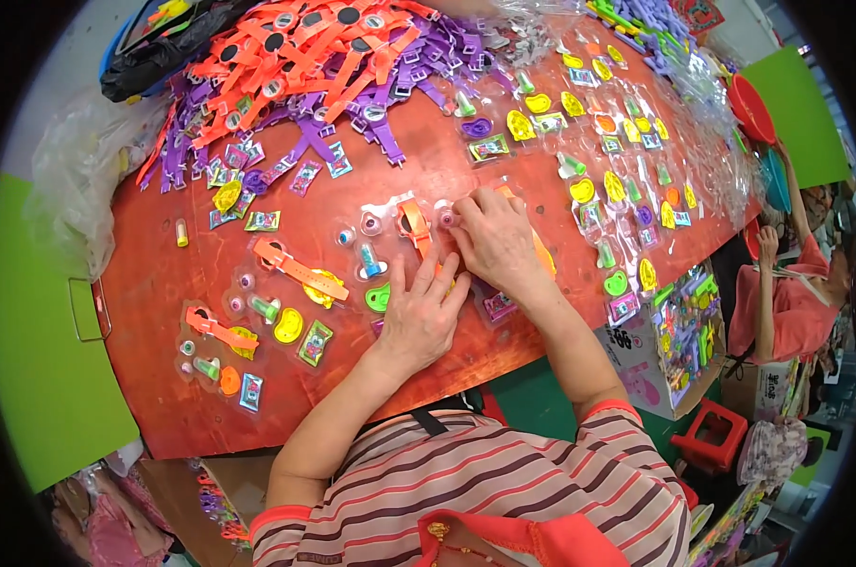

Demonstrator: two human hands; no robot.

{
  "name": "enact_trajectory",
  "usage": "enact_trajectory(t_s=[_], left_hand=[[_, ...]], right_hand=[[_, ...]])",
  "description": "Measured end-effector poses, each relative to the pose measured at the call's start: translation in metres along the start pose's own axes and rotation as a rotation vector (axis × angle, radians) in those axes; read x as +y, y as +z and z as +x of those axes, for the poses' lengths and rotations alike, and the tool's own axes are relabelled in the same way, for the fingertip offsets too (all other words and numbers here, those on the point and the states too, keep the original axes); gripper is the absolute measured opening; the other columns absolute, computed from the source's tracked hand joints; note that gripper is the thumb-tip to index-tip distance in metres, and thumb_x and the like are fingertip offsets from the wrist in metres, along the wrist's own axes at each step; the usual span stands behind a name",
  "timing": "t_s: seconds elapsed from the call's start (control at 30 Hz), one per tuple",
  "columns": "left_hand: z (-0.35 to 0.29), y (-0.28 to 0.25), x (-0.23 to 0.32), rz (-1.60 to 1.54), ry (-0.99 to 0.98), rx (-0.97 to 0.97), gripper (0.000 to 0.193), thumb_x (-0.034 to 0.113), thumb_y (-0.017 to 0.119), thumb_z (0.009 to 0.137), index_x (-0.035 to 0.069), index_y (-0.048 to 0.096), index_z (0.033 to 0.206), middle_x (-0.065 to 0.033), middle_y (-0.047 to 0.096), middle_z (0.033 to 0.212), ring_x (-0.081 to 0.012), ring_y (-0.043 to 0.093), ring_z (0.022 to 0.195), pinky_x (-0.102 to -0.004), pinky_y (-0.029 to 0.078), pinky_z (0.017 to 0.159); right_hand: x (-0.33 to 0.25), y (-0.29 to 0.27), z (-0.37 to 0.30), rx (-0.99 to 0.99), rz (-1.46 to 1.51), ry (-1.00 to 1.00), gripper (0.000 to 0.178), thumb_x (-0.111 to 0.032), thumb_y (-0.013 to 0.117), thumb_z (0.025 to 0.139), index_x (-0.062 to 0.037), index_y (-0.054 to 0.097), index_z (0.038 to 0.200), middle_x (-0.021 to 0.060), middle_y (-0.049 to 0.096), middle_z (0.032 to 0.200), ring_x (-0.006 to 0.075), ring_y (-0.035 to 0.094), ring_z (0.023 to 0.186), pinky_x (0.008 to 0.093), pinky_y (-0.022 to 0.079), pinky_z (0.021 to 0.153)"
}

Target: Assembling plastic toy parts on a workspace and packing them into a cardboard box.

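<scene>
My left hand [419,312] lies over a clear blister tray with its fingers apart, the fingertips by an orange toy watch [414,225]. Curled over the tray beside it, my right hand [497,236] has its fingertips closed at a small toy eyeball [446,216]; its palm hides part of another orange strap. Left of my left hand are a blue-capped tube [368,261] and a green moulded piece [378,299]. Farther left, two filled trays each hold an orange watch [300,271], eyeballs, a green tube, a moulded piece and a candy packet [315,343].
Orange and purple toy watches [305,57] are heaped at the back. Loose packets [244,180] lie before them. Rows of part-filled trays [607,189] cover the right side. A carton of toys [678,335] and a red stool [710,435] stand at right, near another person [787,302].
</scene>
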State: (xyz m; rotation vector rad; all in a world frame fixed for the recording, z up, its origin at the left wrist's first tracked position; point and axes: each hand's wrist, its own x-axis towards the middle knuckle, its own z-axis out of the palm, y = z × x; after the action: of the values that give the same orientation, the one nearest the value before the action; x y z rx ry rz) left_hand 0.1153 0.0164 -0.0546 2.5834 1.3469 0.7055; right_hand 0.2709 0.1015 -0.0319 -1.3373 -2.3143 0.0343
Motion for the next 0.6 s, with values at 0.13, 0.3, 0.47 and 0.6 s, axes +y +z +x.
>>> enact_trajectory(t_s=[0.13, 0.3, 0.47, 0.6], left_hand=[[-0.002, 0.001, -0.002, -0.022, -0.009, -0.001, 0.04, 0.014, 0.059, 0.079, 0.002, 0.061, 0.118, -0.0184, 0.052, 0.131, -0.0357, 0.036, 0.135, -0.0646, 0.023, 0.104], [-0.003, 0.003, -0.003, -0.025, -0.001, -0.006, 0.04, 0.015, 0.058, 0.08, 0.001, 0.061, 0.117, -0.0182, 0.051, 0.132, -0.0364, 0.035, 0.136, -0.065, 0.022, 0.105], [-0.003, 0.0, -0.002, -0.008, -0.024, -0.012, 0.039, 0.014, 0.062, 0.08, 0.005, 0.061, 0.119, -0.014, 0.05, 0.134, -0.0329, 0.037, 0.135, -0.0624, 0.023, 0.106], [-0.003, 0.0, -0.002, -0.001, -0.021, -0.015, 0.039, 0.014, 0.061, 0.08, 0.005, 0.061, 0.118, -0.0138, 0.051, 0.134, -0.033, 0.037, 0.135, -0.0627, 0.023, 0.106]], right_hand=[[0.005, 0.002, 0.002, -0.026, -0.045, 0.017, 0.015, -0.017, 0.067, 0.081, -0.0089, 0.06, 0.092, 0.0074, 0.056, 0.091, 0.0253, 0.056, 0.087, 0.0389, 0.039, 0.078], [0.011, 0.003, 0.008, -0.008, -0.097, -0.04, 0.014, -0.016, 0.066, 0.081, -0.009, 0.058, 0.09, 0.0074, 0.054, 0.088, 0.0252, 0.055, 0.088, 0.0383, 0.039, 0.078], [0.017, 0.011, 0.017, -0.013, -0.132, -0.068, 0.012, -0.014, 0.065, 0.079, -0.0089, 0.059, 0.088, 0.0071, 0.055, 0.089, 0.0251, 0.056, 0.086, 0.0381, 0.038, 0.078], [0.021, 0.015, 0.023, 0.005, -0.095, -0.088, 0.012, -0.014, 0.065, 0.08, -0.0089, 0.059, 0.089, 0.0061, 0.056, 0.089, 0.0245, 0.057, 0.085, 0.0376, 0.038, 0.078]])
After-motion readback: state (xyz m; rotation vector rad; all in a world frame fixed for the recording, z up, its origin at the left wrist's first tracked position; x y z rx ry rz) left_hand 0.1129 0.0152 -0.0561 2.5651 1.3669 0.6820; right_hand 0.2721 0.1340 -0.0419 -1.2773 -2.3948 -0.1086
